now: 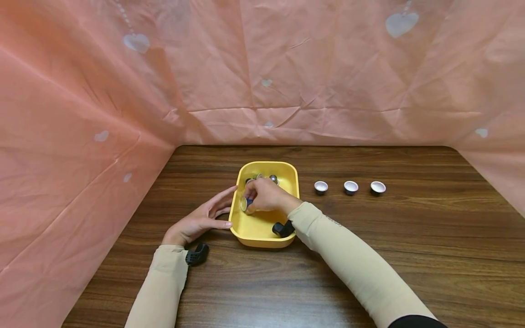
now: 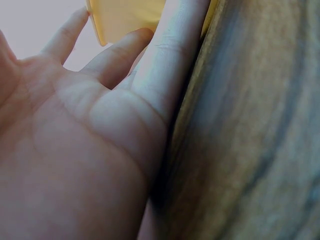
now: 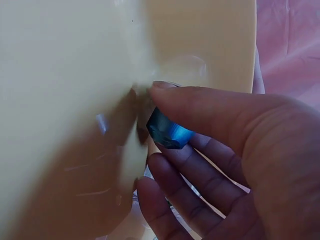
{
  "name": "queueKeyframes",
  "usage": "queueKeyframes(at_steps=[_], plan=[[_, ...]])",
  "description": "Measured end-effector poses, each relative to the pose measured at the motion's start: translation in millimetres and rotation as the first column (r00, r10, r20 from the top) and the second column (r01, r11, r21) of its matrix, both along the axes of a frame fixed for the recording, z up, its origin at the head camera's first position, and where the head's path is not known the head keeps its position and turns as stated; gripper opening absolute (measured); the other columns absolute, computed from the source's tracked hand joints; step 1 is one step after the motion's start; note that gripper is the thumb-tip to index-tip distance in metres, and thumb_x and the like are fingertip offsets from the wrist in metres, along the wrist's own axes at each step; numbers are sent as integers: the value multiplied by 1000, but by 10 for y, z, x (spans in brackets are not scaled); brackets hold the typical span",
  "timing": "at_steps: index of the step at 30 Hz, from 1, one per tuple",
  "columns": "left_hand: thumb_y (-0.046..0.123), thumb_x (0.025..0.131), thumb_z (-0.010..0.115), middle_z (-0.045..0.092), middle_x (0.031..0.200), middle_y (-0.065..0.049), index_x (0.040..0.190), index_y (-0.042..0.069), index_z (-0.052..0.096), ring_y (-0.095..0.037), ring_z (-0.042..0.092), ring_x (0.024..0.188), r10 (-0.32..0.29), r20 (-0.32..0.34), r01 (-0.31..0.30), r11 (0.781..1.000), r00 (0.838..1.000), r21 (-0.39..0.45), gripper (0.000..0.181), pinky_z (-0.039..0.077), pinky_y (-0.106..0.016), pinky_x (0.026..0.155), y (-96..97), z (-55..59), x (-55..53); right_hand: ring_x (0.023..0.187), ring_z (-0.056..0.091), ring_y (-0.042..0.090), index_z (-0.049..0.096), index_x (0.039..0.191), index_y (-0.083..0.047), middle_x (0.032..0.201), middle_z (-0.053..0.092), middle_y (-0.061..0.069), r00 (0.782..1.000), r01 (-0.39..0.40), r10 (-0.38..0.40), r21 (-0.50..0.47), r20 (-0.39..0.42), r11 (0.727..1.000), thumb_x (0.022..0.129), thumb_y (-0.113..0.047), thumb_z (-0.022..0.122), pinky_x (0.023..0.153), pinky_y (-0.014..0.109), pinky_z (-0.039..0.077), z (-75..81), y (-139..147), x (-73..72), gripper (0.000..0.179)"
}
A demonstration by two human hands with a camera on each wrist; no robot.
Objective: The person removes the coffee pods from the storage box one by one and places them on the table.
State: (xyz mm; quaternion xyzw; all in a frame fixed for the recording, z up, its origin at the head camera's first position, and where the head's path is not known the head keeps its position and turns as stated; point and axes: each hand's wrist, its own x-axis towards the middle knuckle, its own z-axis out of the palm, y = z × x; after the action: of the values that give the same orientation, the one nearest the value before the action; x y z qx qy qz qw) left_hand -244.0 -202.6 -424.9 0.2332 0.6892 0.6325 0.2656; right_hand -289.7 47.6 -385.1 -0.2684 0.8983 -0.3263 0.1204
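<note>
A yellow plastic bin [image 1: 262, 243] stands on the wooden table. Inside it my right hand [image 1: 268, 195] pinches a blue coffee capsule [image 3: 171, 131] between thumb and fingers. In the head view that capsule's round, pale gold lid [image 1: 244, 204] faces left, near the bin's left wall. Several other capsules [image 1: 273, 179] lie at the far end of the bin, partly hidden by the right hand. My left hand [image 1: 201, 221] touches the bin's left side from outside, fingers and thumb spread and fairly straight.
Three small dark capsules with whitish round tops, a left one [image 1: 321, 187], a middle one [image 1: 351, 187] and a right one [image 1: 378, 187], stand in a row right of the bin. Pink cloth [image 1: 328, 82] hangs around the table [image 1: 410, 246].
</note>
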Motion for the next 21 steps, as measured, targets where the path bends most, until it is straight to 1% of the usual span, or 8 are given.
queueKeyframes(at_steps=[5, 10, 14, 18, 21], plan=[[4, 96, 78, 23, 178, -18, 175, 25, 16, -42, 20, 165, 6, 5, -6, 1000, 1000, 0, 102, 51, -25, 109, 2, 0, 8, 90, 69, 12, 79, 103, -9, 95, 78, 1, 999, 39, -39, -19, 1, 999, 81, -14, 94, 84, 25, 56, 12, 15, -8, 27], [3, 96, 77, 23, 178, -17, 175, 25, 16, -43, 21, 165, 8, 1, -8, 1000, 1000, 2, 102, 52, -26, 109, -3, -6, 10, 93, 71, 14, 80, 106, -11, 98, 78, 2, 995, 97, -96, -75, 19, 992, 81, -19, 94, 87, 28, 56, 47, 20, -5, 29], [3, 96, 77, 20, 179, -16, 175, 26, 16, -44, 23, 164, 1, -1, -1, 1000, 1000, 1, 102, 53, -27, 108, -7, -2, 9, 96, 71, 15, 80, 108, -10, 101, 79, 3, 993, 112, -108, -120, 41, 986, 80, -20, 95, 88, 28, 56, 68, 22, -2, 33], [5, 96, 79, 20, 179, -15, 175, 26, 17, -43, 22, 164, -2, 1, 2, 1000, 1000, 1, 103, 53, -26, 108, -6, 15, 12, 97, 71, 17, 80, 108, -9, 102, 79, 5, 992, 118, -110, -161, 57, 980, 80, -18, 95, 84, 26, 57, 85, 31, -2, 33], [6, 96, 80, 21, 179, -14, 174, 25, 18, -41, 20, 165, -3, -3, 3, 1000, 1000, 2, 102, 51, -25, 109, -8, 22, 12, 98, 71, 17, 80, 105, -10, 102, 79, 5, 990, 129, -117, -198, 73, 972, 81, -16, 94, 80, 26, 57, 102, 38, 2, 29]])
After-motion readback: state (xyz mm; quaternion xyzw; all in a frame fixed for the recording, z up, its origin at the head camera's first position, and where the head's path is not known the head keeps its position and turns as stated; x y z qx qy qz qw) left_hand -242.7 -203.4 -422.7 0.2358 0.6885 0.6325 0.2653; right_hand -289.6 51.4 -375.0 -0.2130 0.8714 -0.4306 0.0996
